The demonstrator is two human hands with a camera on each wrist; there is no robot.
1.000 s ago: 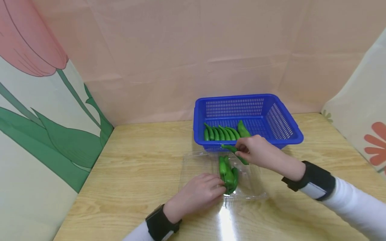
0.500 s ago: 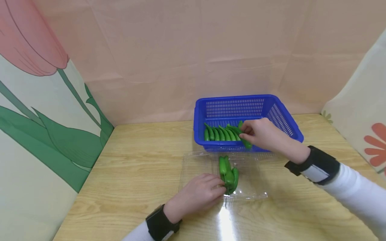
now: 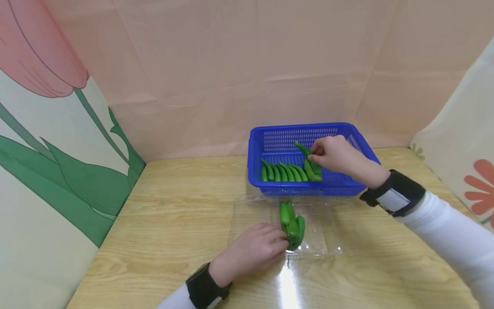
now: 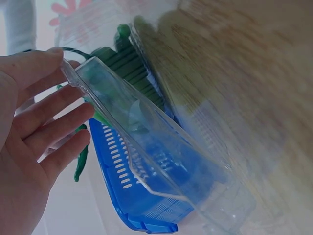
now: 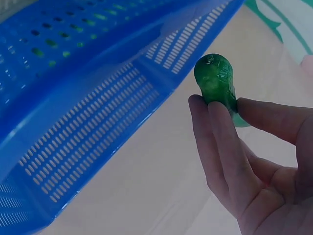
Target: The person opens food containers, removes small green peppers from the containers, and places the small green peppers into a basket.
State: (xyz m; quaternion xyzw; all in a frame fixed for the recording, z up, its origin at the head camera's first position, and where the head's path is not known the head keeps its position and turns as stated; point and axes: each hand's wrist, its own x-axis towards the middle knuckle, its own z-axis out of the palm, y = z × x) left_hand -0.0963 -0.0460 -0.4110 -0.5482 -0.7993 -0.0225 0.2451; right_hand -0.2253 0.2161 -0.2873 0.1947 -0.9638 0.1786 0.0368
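Observation:
My right hand (image 3: 335, 156) pinches a green pepper (image 3: 302, 148) between thumb and fingertips, over the right half of a blue slotted basket (image 3: 283, 139). In the right wrist view, that pepper's rounded end points toward the camera. Below the held pepper, a wider pale-green pepper (image 3: 313, 174) lies at the right of a row of slim green peppers (image 3: 283, 172) inside the basket. My left hand (image 3: 258, 249) is at the near side of a clear plastic container (image 3: 322, 236); in the left wrist view, thumb and fingers pinch its rim. Several green peppers (image 3: 292, 225) lie inside it, beside my fingertips.
The wooden table (image 3: 166, 223) extends left and right of the container. Behind the basket hangs a pinkish cloth backdrop (image 3: 200, 86). Printed flower panels stand at both sides. The basket's front wall rises just behind the container.
My right hand has carried the pepper from above the container, over the basket's front rim, and farther back into the basket. My left hand stays in place.

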